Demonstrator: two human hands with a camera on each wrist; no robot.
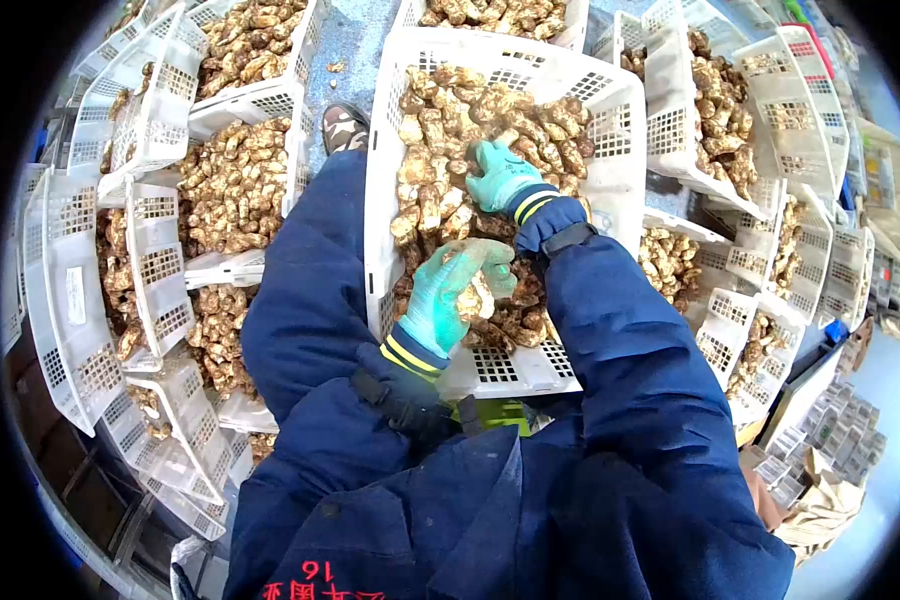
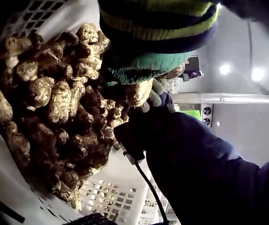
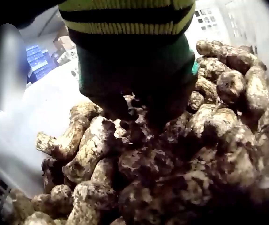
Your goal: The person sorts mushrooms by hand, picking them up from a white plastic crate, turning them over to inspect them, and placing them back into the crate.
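Observation:
Both hands wear teal gloves with striped cuffs. My left hand (image 1: 450,288) holds a pale, brown-flecked mushroom (image 1: 477,298) over the near part of a white plastic crate (image 1: 618,140). In the left wrist view the held mushroom (image 2: 139,93) shows between the glove and its greyish fingertips (image 2: 155,97). Farther forward, my right hand (image 1: 505,178) reaches down onto the mushroom heap (image 1: 432,205) in the same crate. Its fingers point down among dirt-covered mushrooms (image 3: 90,149) in the right wrist view, the tips in deep shadow; I cannot tell whether they grip one.
Stacked white crates of mushrooms (image 1: 235,185) stand along the left side. More crates (image 1: 725,120) line the right, and another (image 1: 495,15) adjoins the front. A mushroom bit (image 1: 337,67) lies on the blue floor (image 1: 355,35). Clear plastic boxes (image 1: 835,430) are stacked at lower right.

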